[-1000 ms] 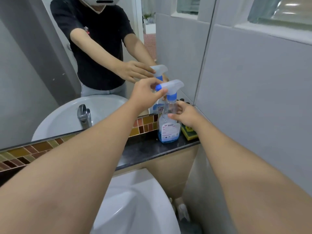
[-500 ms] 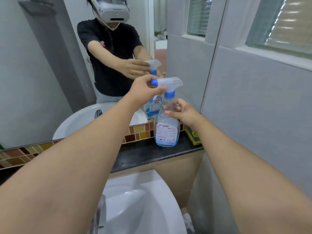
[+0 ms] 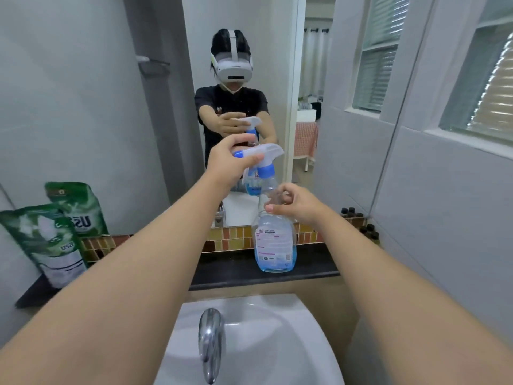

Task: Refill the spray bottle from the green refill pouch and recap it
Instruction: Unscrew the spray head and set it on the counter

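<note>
— Clear plastic, that spray bottle point(image 3: 274, 245), with only a shallow pool of blue liquid at the bottom. It stood upright on the dark counter point(image 3: 230, 270), close to the front edge, just above the white basin point(image 3: 249, 343).

— And the hands?

— The left hand point(image 3: 230, 159) was closed over the white trigger head point(image 3: 263, 152), fingers and thumb pinching it near the blue nozzle. The right hand point(image 3: 297, 204) was curled around the bottle's neck and shoulder, below the blue collar point(image 3: 265, 171), holding it steady.

— Where was the refill?

— The green refill pouch point(image 3: 47, 243) leaned upright at the far left end of the counter, well apart from the bottle, against the mirror point(image 3: 97, 107).

— Much room to work?

— The counter was a narrow ledge. Bare stone lay between pouch and bottle, though the left forearm crossed over it. On the right the grey wall point(image 3: 444, 218) came near, with some small dark bottles point(image 3: 369, 232) tucked in that corner. The chrome tap point(image 3: 211, 340) stood below, in the basin.
</note>
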